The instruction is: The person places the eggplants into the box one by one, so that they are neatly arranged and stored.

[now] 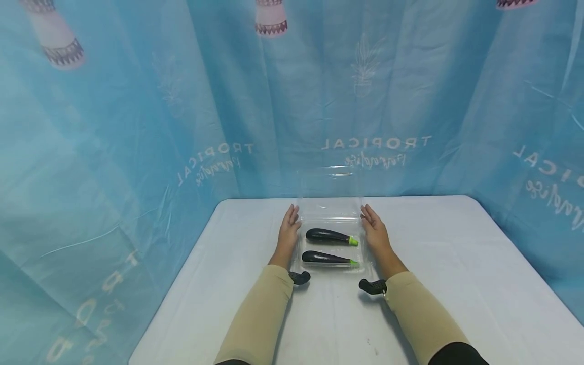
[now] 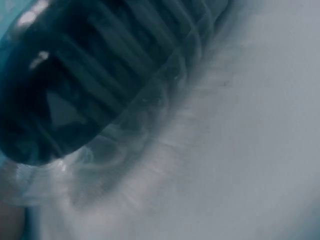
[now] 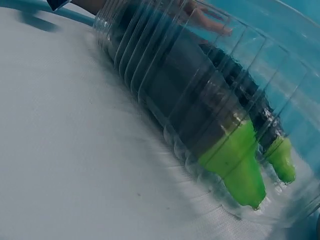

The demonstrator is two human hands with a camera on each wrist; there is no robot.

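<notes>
Two dark eggplants with green stem ends lie in a clear plastic clamshell box (image 1: pixel 332 247), the far eggplant (image 1: pixel 325 234) behind the near eggplant (image 1: pixel 321 257). Its hinged clear lid (image 1: pixel 330 190) stands raised at the back. Along the box's left side lies my left hand (image 1: pixel 286 234), fingers extended forward. My right hand (image 1: pixel 376 235) flanks the right side in the same way, fingertips by the hinge end. Through the ribbed wall, the right wrist view shows the near eggplant's green stem end (image 3: pixel 237 167). A dark eggplant (image 2: pixel 75 95) fills the upper left of the left wrist view.
The box sits on a white-covered table (image 1: pixel 438 243), near its back edge. Blue printed curtains (image 1: pixel 292 101) hang behind and at both sides. Black camera mounts (image 1: pixel 373 287) stick out from the wrists just in front of the box.
</notes>
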